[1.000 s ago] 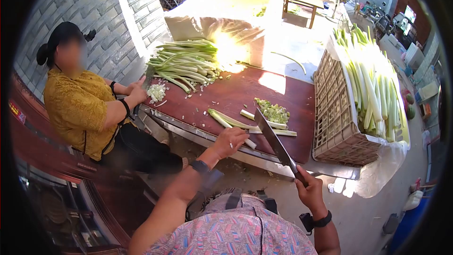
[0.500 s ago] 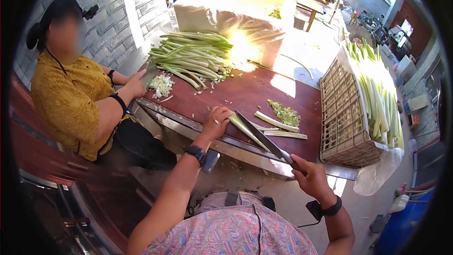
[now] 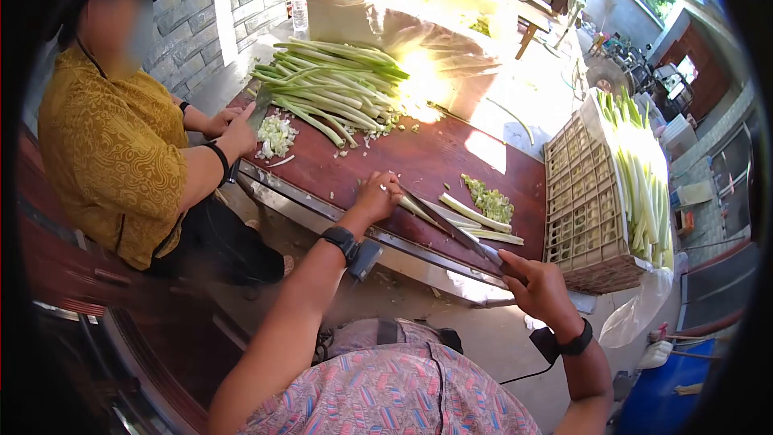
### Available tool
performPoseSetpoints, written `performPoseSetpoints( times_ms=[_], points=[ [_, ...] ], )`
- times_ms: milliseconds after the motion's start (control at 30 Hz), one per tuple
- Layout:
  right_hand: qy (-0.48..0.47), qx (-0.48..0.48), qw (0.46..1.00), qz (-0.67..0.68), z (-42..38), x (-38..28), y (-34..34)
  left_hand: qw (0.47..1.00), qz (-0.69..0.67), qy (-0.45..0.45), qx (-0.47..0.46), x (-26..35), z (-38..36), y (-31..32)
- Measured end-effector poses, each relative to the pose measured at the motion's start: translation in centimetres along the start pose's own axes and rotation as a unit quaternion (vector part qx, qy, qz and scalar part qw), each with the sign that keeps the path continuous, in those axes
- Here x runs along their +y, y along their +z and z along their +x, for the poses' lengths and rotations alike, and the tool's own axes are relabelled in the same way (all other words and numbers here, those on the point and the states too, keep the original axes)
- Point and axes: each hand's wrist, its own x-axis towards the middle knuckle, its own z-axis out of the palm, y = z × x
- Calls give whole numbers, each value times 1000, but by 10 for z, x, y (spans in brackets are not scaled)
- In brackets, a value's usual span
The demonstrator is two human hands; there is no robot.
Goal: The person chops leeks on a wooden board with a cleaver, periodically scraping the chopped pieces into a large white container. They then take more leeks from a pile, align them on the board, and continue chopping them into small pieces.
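Observation:
My right hand [image 3: 535, 286] is wrapped round the handle of a long knife [image 3: 451, 227], whose blade slants up and left across the red table [image 3: 386, 167]. The fingers of my left hand [image 3: 378, 196] are closed on a green onion stalk [image 3: 416, 209] by the blade's far end, partly hidden by the knife. Loose pale stalks [image 3: 475, 213] lie just beyond the blade. Behind them is a small heap of chopped green onion [image 3: 489, 198].
A person [image 3: 113, 137] at the left holds a knife beside chopped white pieces [image 3: 276, 135]. A big pile of green onions [image 3: 334, 89] lies at the back. At the right stands a plastic crate [image 3: 584, 193] of green onions. A bottle [image 3: 299, 8] stands behind.
The view has shifted a little. My left hand has come closer to the knife's far end, and the blade now covers more of the stalk. The person's hands stay by the white pieces.

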Motion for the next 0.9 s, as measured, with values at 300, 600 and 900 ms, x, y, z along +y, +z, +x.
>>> performPoseSetpoints(
  times_ms=[300,600,900],
  points=[
    [-36,-47,998,-20,33,-10,-21,999,-20,-40,-1,-8,2,4],
    [-33,-127,990,-48,65,-24,-44,998,-41,-40,-28,-20,4,7],
    [-32,-154,987,-26,65,12,-35,999,-36,-23,-30,-15,1,0]
  ],
)
